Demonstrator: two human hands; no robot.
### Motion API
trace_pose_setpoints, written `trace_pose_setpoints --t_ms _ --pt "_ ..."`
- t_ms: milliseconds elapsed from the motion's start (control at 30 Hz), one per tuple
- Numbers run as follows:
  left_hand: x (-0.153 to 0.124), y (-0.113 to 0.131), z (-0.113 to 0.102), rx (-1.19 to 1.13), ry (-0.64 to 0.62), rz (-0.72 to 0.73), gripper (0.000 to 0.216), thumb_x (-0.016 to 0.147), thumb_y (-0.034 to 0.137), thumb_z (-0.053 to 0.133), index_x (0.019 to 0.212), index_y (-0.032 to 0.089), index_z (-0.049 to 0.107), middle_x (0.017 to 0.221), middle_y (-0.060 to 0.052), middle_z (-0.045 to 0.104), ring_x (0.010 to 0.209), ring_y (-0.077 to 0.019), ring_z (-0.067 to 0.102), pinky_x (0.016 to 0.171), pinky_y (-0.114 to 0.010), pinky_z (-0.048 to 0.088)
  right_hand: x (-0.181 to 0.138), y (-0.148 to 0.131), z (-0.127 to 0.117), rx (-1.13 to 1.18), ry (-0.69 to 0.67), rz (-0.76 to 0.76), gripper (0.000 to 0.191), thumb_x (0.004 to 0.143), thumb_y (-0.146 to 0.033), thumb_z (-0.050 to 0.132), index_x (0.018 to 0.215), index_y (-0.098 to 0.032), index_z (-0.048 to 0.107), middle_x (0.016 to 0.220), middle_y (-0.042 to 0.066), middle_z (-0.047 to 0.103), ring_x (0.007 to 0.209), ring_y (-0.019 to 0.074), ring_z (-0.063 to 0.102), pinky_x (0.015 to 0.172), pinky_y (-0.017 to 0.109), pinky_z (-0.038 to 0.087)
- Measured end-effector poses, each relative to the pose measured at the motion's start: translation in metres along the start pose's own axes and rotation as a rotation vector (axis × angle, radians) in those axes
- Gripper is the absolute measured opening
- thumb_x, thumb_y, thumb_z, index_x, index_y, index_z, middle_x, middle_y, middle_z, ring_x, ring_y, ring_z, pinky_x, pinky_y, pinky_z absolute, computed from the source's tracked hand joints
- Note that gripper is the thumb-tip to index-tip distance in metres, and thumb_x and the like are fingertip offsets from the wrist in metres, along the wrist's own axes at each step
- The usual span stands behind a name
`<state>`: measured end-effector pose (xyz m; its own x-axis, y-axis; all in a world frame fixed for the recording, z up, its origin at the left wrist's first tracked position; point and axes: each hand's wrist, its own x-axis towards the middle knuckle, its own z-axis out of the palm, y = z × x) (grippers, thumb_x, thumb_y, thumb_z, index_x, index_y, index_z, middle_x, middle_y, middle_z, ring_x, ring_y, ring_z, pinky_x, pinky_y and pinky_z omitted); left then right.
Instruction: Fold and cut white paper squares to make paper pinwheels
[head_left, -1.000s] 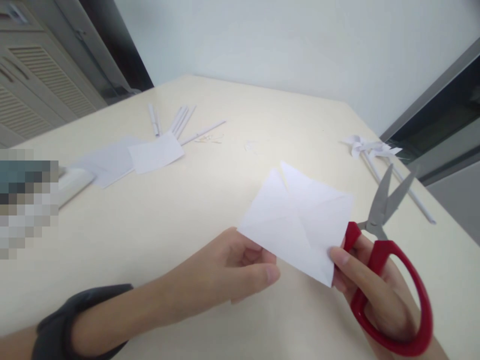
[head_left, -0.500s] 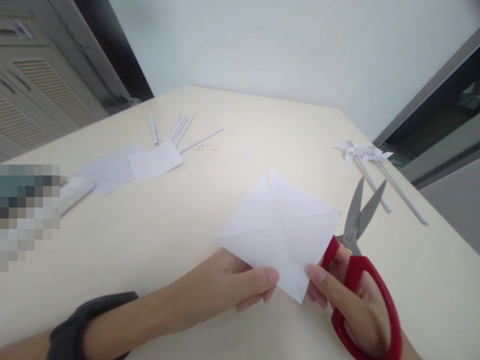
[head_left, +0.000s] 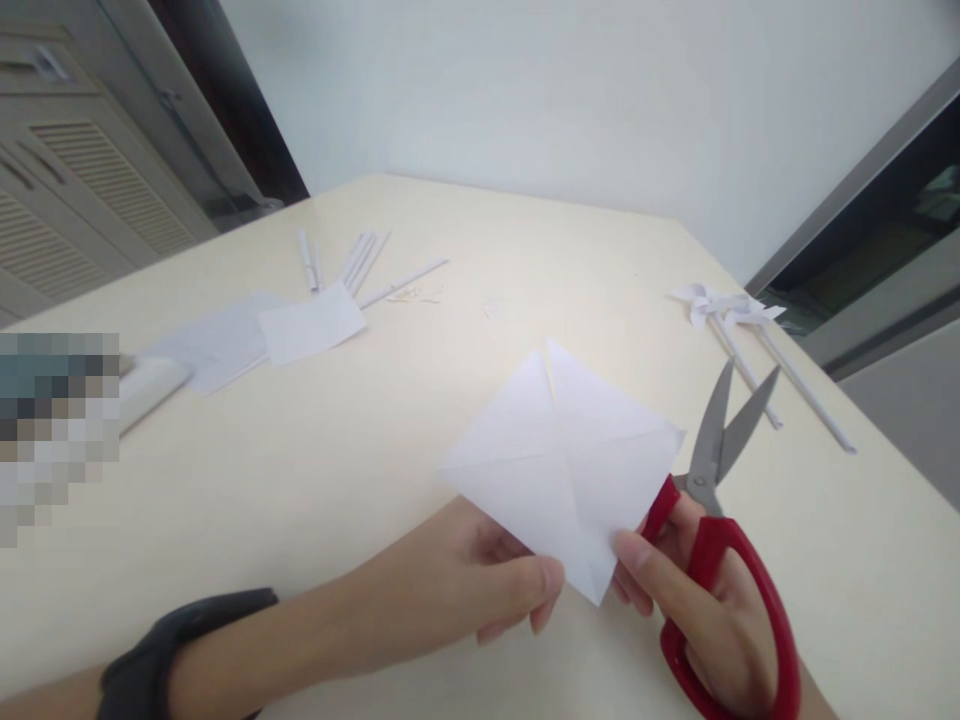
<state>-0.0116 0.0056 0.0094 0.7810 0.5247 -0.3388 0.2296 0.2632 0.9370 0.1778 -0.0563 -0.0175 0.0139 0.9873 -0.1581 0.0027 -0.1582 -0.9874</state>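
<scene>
A square sheet of white paper (head_left: 559,450) with crossing creases is held up over the table, one corner toward me. A slit runs inward from its far corner. My left hand (head_left: 480,575) is closed at the lower left edge, thumb at the rim and fingertips partly behind the sheet. My right hand (head_left: 694,590) pinches the lower right edge between thumb and fingers. Hanging on that same hand are red-handled scissors (head_left: 701,482), blades spread and pointing away from me, to the right of the paper.
Two paper pinwheels (head_left: 724,305) on rolled sticks lie at the right edge. At the left are loose white sheets (head_left: 311,325), several rolled paper sticks (head_left: 358,258) and a white roll (head_left: 154,390). Small scraps (head_left: 416,293) lie mid-table (head_left: 525,235). A wall stands behind.
My left thumb has slid slightly down and right, closer to the paper's rim, and its fingers have dropped a little. The paper and scissors have barely shifted.
</scene>
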Motion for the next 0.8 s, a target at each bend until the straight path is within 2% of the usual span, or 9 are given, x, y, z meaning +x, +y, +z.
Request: trace_pose_setpoints --t_ms 233,367,500,567,667,800 --pt "0.001 -0.006 -0.003 0.030 0.028 -0.016 0.023 0.082 0.024 0.048 0.061 0.018 0.050 0.052 0.005 0.042 0.046 -0.0076 0.037 0.044 -0.020 0.029 0.001 0.001 -0.003 0.008 -0.069 -0.014 0.023 0.085 -0.041 0.063 0.073 -0.023 0.056 0.056 -0.003 0.048 0.054 0.0159 0.046 0.055 0.030 0.040" --pt "0.001 -0.010 -0.006 0.030 0.125 0.002 0.027 0.082 0.028 0.049 0.056 0.018 0.049 0.048 0.005 0.039 0.044 -0.0080 0.035 0.043 -0.022 0.025 0.003 -0.001 -0.002 0.039 -0.100 0.007 0.022 0.087 -0.036 0.058 0.071 -0.023 0.052 0.061 -0.003 0.050 0.056 0.0151 0.044 0.056 0.030 0.036" --pt "-0.001 -0.009 -0.009 0.009 0.267 0.043 0.030 0.083 0.028 0.048 0.054 0.018 0.048 0.046 0.006 0.037 0.045 -0.0080 0.033 0.044 -0.024 0.022 0.005 -0.002 -0.003 0.078 -0.138 0.031 0.018 0.089 -0.036 0.056 0.078 -0.022 0.052 0.074 -0.001 0.056 0.056 0.0136 0.039 0.061 0.032 0.033" --pt "-0.003 -0.008 -0.010 0.022 0.325 0.056 0.033 0.084 0.027 0.046 0.052 0.018 0.046 0.045 0.006 0.034 0.045 -0.0078 0.031 0.045 -0.024 0.022 0.005 -0.003 -0.004 0.102 -0.194 0.057 0.019 0.091 -0.039 0.053 0.082 -0.022 0.054 0.070 -0.001 0.054 0.057 0.0147 0.040 0.064 0.034 0.033" --pt "-0.005 -0.010 -0.012 0.032 0.396 0.117 0.037 0.087 0.027 0.044 0.052 0.018 0.045 0.044 0.006 0.032 0.044 -0.0076 0.028 0.045 -0.025 0.020 0.002 -0.005 -0.002 0.161 -0.311 0.134 0.035 0.092 -0.052 0.043 0.082 -0.021 0.056 0.064 0.001 0.055 0.061 0.0179 0.045 0.066 0.035 0.033" --pt "-0.005 -0.014 -0.013 0.013 0.477 0.157 0.038 0.089 0.031 0.045 0.053 0.018 0.048 0.043 0.007 0.031 0.043 -0.0077 0.026 0.045 -0.025 0.020 -0.008 -0.009 0.008 0.220 -0.418 0.220 0.048 0.086 -0.067 0.038 0.080 -0.022 0.053 0.071 0.005 0.059 0.061 0.0194 0.047 0.067 0.037 0.036"
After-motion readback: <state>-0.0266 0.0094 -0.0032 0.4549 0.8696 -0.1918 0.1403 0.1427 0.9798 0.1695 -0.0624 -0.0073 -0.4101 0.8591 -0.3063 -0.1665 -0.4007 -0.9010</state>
